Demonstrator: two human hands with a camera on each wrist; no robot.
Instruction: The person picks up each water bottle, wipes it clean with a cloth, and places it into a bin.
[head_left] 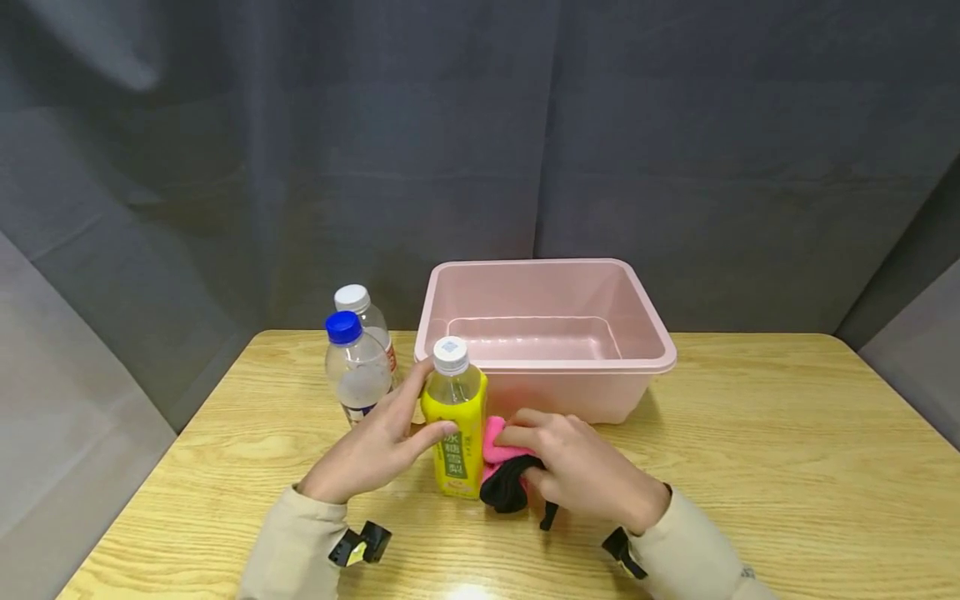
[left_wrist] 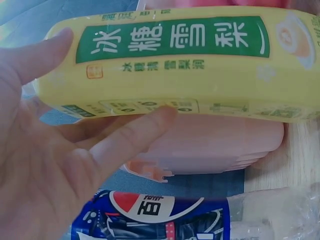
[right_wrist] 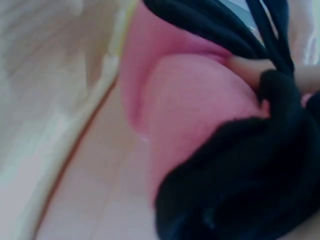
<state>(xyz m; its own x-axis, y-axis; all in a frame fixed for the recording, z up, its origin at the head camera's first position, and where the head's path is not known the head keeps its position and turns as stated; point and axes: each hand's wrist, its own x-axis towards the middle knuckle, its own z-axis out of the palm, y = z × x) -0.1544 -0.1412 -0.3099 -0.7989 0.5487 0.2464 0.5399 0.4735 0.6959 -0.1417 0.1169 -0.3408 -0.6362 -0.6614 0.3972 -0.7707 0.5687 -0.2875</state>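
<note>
A yellow-labelled drink bottle with a white cap stands upright on the table. My left hand holds its upper part, thumb on the front and fingers round the side and back. In the left wrist view, the thumb and a finger touch the yellow label. Right beside this bottle, my right hand pinches a soft bundle of pink and black cloth. The pink fabric bulges out between black parts in the right wrist view. Part of the bundle is hidden under the hand, so its kind is unclear.
Behind the hands sits a pink plastic basin on the wooden table. To the left stand a blue-capped bottle and, behind it, a clear bottle with a white cap. A dark curtain hangs along the table's back edge.
</note>
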